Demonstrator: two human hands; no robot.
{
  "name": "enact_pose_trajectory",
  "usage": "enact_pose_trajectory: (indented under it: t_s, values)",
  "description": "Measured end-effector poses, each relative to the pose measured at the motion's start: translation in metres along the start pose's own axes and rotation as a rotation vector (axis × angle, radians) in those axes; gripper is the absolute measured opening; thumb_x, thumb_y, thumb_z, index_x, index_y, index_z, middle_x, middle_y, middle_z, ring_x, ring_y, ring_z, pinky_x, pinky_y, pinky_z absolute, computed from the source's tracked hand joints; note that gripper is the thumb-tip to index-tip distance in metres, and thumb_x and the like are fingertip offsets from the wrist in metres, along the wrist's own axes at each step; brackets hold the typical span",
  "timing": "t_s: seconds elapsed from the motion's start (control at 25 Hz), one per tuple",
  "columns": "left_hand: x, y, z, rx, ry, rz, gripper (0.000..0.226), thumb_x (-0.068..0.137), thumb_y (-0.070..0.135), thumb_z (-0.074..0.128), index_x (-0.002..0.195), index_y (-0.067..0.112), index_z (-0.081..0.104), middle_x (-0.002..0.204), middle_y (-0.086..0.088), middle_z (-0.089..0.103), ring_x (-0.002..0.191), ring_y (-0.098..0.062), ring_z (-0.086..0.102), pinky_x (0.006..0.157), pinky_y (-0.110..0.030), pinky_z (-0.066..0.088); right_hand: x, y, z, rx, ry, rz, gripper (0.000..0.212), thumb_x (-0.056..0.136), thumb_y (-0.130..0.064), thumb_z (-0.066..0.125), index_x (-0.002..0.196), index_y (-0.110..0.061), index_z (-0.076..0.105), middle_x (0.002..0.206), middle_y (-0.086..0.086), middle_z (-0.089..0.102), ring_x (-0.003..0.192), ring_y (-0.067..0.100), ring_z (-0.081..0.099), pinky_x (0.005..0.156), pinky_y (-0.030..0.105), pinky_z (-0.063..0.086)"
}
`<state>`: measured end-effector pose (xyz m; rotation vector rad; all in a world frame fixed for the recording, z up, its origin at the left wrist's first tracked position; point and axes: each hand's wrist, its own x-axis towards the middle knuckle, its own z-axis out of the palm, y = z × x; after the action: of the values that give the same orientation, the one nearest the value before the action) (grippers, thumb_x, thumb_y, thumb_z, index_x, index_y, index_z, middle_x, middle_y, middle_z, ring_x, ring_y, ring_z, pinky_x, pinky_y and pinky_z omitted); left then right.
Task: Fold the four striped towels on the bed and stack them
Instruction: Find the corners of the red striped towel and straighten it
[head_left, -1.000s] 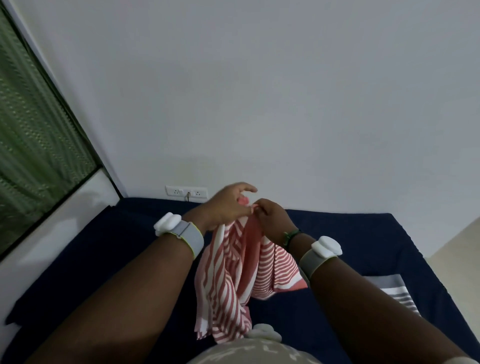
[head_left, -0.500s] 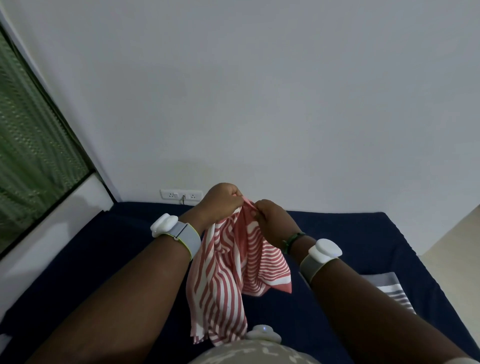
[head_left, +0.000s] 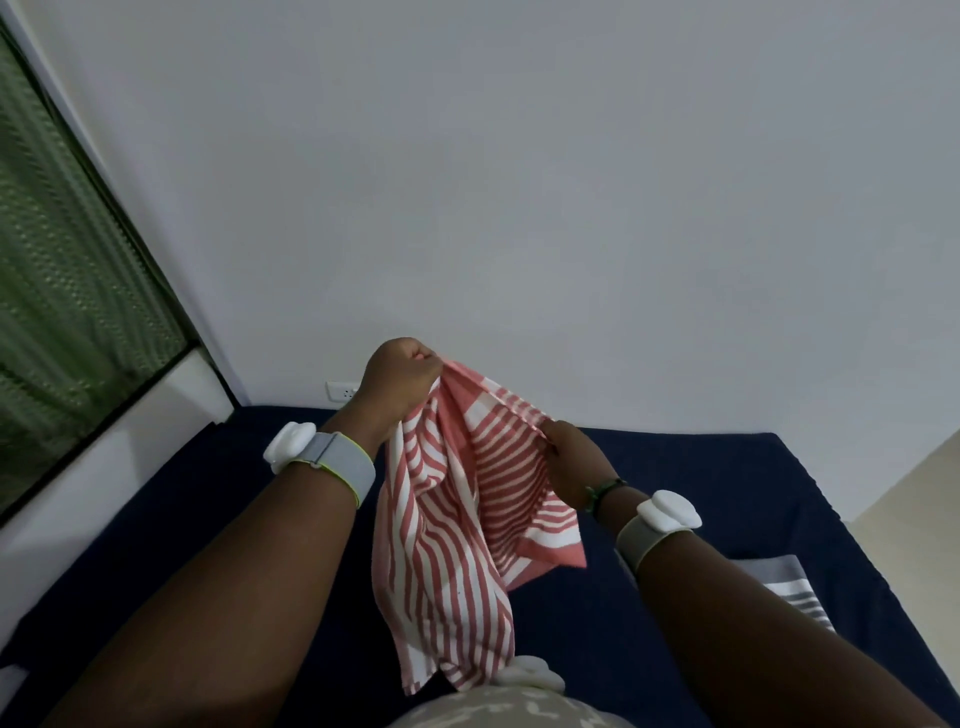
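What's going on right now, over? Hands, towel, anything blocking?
Left hand and right hand each grip the red striped towel by its top edge, hanging above the bed. Unfolded. Grey striped towel on bed, right. Nothing blocking.

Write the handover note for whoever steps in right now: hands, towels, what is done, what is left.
Left hand: gripping the top edge of the red striped towel, held up above the bed.
Right hand: pinching the same edge further along, lower than the left.
The towel hangs loose and bunched between the hands, not yet spread flat or folded.
A grey striped towel lies flat on the bed at the right, partly hidden by the right arm; whether it is folded cannot be told.
No other towels in view.
Left: fold the red one, find and fold the rest, stack all four.
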<state>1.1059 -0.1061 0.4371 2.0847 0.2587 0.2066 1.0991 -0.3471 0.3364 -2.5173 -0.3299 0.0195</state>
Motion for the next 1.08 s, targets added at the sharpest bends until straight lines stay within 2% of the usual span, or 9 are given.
enact_pose_trajectory:
  t_s: [0.08, 0.16, 0.24, 0.36, 0.52, 0.6, 0.84, 0.96, 1.08]
  values:
    - [-0.004, -0.002, 0.006, 0.092, 0.011, 0.032, 0.019, 0.087, 0.012, 0.063, 0.105, 0.013, 0.069, 0.099, -0.007, 0.072, 0.085, -0.026, 0.068, 0.074, -0.029, 0.055, 0.0, -0.014, -0.003, 0.199, -0.015, -0.033, 0.022, 0.105, -0.011, 0.043, 0.108, -0.014, 0.064, 0.1, 0.001, 0.068, 0.096, 0.022, 0.064, 0.085, 0.025, 0.048]
    - [-0.019, 0.002, 0.021, 0.154, -0.192, 0.169, 0.041, 0.086, 0.007, 0.066, 0.125, 0.017, 0.063, 0.109, 0.0, 0.067, 0.089, -0.02, 0.064, 0.07, -0.024, 0.052, 0.003, -0.03, -0.006, 0.303, -0.027, -0.047, 0.023, 0.104, -0.012, 0.044, 0.112, -0.011, 0.065, 0.105, 0.003, 0.071, 0.1, 0.022, 0.065, 0.093, 0.033, 0.052]
    - [-0.035, 0.006, 0.036, 0.165, -0.436, 0.25, 0.059, 0.088, 0.004, 0.065, 0.142, 0.024, 0.055, 0.114, 0.007, 0.061, 0.1, -0.02, 0.067, 0.078, -0.026, 0.055, 0.006, -0.044, -0.011, 0.32, -0.047, -0.072, 0.029, 0.102, -0.016, 0.043, 0.118, -0.012, 0.067, 0.112, 0.006, 0.072, 0.104, 0.022, 0.066, 0.096, 0.039, 0.051]
    - [-0.036, -0.002, 0.045, 0.092, -0.544, 0.225, 0.054, 0.09, 0.004, 0.058, 0.14, 0.025, 0.058, 0.127, 0.004, 0.066, 0.113, -0.016, 0.065, 0.092, -0.026, 0.053, 0.005, -0.056, -0.023, 0.228, -0.056, -0.12, 0.03, 0.105, -0.015, 0.041, 0.117, -0.012, 0.068, 0.11, 0.004, 0.071, 0.097, 0.018, 0.064, 0.089, 0.034, 0.05]
    - [-0.026, -0.007, 0.041, 0.204, -0.479, 0.141, 0.018, 0.093, 0.018, 0.063, 0.107, 0.011, 0.071, 0.1, -0.008, 0.071, 0.094, -0.022, 0.068, 0.079, -0.035, 0.053, 0.002, -0.046, -0.026, 0.06, -0.075, -0.152, 0.03, 0.108, -0.025, 0.038, 0.11, -0.014, 0.066, 0.1, -0.004, 0.064, 0.091, 0.014, 0.057, 0.086, 0.033, 0.045]
    - [-0.024, -0.007, 0.04, 0.169, -0.434, 0.112, 0.012, 0.091, 0.019, 0.064, 0.097, 0.011, 0.071, 0.093, -0.009, 0.072, 0.089, -0.025, 0.068, 0.071, -0.033, 0.051, 0.0, -0.041, -0.026, -0.013, -0.093, -0.137, 0.034, 0.109, -0.031, 0.036, 0.117, -0.016, 0.065, 0.11, 0.001, 0.065, 0.099, 0.017, 0.058, 0.093, 0.036, 0.047]
    - [-0.022, 0.006, 0.031, 0.059, -0.333, 0.103, 0.01, 0.087, 0.016, 0.062, 0.087, 0.014, 0.072, 0.085, -0.005, 0.072, 0.082, -0.024, 0.068, 0.068, -0.031, 0.053, -0.01, -0.027, -0.027, -0.086, -0.074, -0.131, 0.033, 0.108, -0.028, 0.035, 0.126, -0.017, 0.061, 0.121, 0.003, 0.063, 0.108, 0.02, 0.058, 0.094, 0.032, 0.042]
    - [-0.016, 0.008, 0.023, 0.035, -0.23, 0.075, 0.013, 0.087, 0.015, 0.059, 0.084, 0.014, 0.072, 0.082, -0.003, 0.071, 0.082, -0.024, 0.067, 0.071, -0.03, 0.052, -0.019, -0.013, -0.023, -0.068, -0.085, -0.054, 0.027, 0.103, -0.024, 0.041, 0.113, -0.018, 0.066, 0.114, 0.002, 0.067, 0.103, 0.021, 0.061, 0.087, 0.032, 0.044]
    - [-0.019, 0.006, 0.024, 0.167, -0.168, 0.107, 0.013, 0.088, 0.016, 0.063, 0.097, 0.014, 0.071, 0.088, -0.001, 0.069, 0.085, -0.025, 0.068, 0.063, -0.025, 0.047, -0.015, -0.014, -0.024, -0.001, -0.046, -0.057, 0.026, 0.096, -0.023, 0.041, 0.094, -0.017, 0.066, 0.096, 0.002, 0.069, 0.088, 0.022, 0.063, 0.079, 0.036, 0.049]
